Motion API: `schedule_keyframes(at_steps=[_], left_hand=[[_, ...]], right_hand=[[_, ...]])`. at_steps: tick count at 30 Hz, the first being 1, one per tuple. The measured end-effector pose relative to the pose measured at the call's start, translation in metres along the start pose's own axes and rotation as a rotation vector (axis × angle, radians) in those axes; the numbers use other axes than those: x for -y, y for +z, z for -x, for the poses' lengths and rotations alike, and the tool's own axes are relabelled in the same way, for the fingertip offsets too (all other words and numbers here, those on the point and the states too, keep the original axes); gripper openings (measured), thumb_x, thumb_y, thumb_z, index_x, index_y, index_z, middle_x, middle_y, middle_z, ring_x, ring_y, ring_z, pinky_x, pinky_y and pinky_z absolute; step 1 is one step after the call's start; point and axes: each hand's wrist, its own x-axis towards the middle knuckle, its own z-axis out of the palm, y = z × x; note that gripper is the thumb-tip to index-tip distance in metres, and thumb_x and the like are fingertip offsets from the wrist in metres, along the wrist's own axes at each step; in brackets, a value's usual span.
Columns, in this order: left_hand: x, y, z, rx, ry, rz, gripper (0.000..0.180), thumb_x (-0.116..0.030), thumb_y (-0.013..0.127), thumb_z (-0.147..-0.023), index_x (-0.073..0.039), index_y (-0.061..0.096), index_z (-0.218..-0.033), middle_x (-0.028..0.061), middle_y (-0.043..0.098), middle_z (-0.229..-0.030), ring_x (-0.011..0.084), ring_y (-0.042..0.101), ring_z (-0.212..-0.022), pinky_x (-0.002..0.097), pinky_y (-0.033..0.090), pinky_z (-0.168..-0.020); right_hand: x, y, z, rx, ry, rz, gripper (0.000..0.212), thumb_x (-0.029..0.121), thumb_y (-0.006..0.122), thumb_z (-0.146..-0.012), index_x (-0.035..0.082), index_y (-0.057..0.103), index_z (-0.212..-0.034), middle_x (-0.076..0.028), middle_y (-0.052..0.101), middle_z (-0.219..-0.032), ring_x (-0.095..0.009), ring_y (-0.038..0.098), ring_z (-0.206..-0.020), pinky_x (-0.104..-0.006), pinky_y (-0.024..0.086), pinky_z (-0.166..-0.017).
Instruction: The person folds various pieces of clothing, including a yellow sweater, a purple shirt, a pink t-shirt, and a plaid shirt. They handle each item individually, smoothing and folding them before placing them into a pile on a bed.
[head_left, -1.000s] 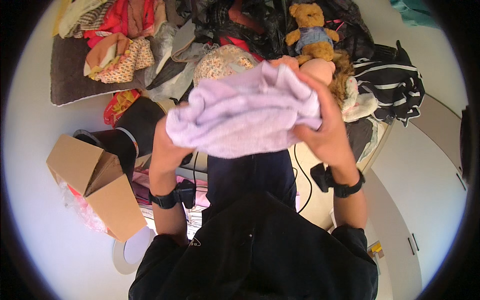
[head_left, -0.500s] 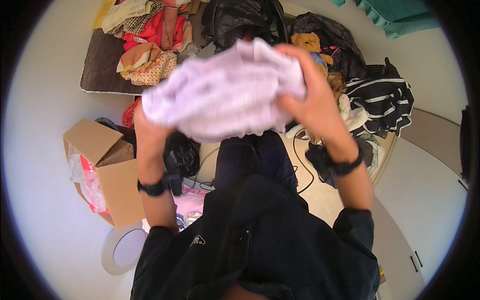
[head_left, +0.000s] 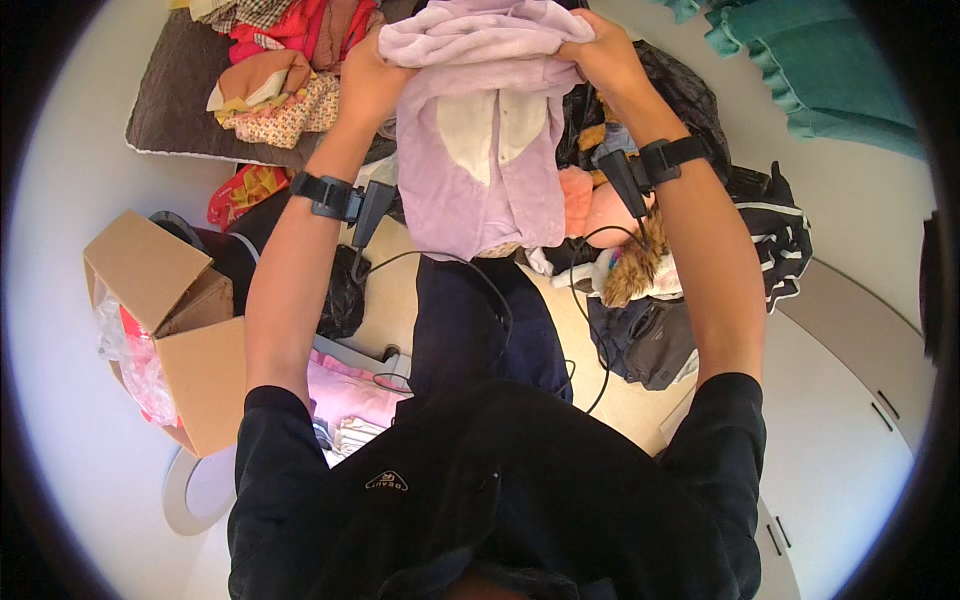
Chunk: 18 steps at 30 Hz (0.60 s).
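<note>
A lilac plush garment (head_left: 485, 140) with a pale patch and small buttons down its front hangs unfolded before me. My left hand (head_left: 372, 80) grips its bunched upper edge at the left, fingers partly hidden. At the opposite upper corner, my right hand (head_left: 608, 55) pinches the same cloth with thumb and fingers. The garment's top is gathered in thick rolls between both hands, while its lower part drops flat to just above my dark trousers (head_left: 485, 325).
A dark padded surface (head_left: 165, 115) at the far left bears piled folded clothes (head_left: 275, 95). Below it stands an open cardboard box (head_left: 205, 385). Plush toys (head_left: 635, 265), black bags (head_left: 690, 95) and a striped black cloth (head_left: 785, 245) crowd the right. Cables (head_left: 590, 300) hang near my legs.
The lilac garment was a blurred, bunched bundle held across my front; now it hangs down opened out. Both hands have moved farther away, and the left also to the right.
</note>
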Motion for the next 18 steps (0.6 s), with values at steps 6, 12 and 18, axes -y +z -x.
schedule_keyframes(at_steps=[6, 12, 18], left_hand=[[0.005, 0.002, 0.007, 0.04, -0.003, -0.433, 0.031, -0.021, 0.072, -0.078, -0.002, 0.063, -0.1, 0.0208, 0.067, -0.096, 0.0364, 0.065, -0.09, 0.0393, 0.051, -0.075], [0.018, 0.014, 0.038, 0.011, 0.011, -0.428, 0.022, -0.013, 0.07, -0.077, -0.002, 0.058, -0.092, 0.0202, 0.063, -0.086, 0.0406, 0.062, -0.084, 0.0408, 0.05, -0.071], [0.057, 0.035, 0.096, 0.109, -0.005, -0.304, 0.03, 0.004, 0.062, -0.073, 0.0, 0.052, -0.1, 0.021, 0.055, -0.113, 0.0429, 0.056, -0.101, 0.0433, 0.048, -0.083]], right_hand=[[-0.025, 0.0, 0.004, -0.038, -0.247, 0.491, 0.03, 0.004, 0.066, -0.074, 0.003, 0.063, -0.104, -0.012, 0.059, -0.097, -0.028, 0.061, -0.083, -0.0364, 0.05, -0.072], [-0.044, 0.01, 0.036, -0.052, -0.337, 0.717, 0.036, 0.006, 0.067, -0.072, 0.004, 0.054, -0.105, -0.018, 0.053, -0.105, -0.042, 0.056, -0.096, -0.0457, 0.048, -0.079], [-0.105, 0.028, 0.085, 0.009, -0.231, 0.71, 0.041, 0.001, 0.068, -0.069, 0.001, 0.052, -0.107, -0.018, 0.05, -0.112, -0.041, 0.055, -0.1, -0.0439, 0.049, -0.082]])
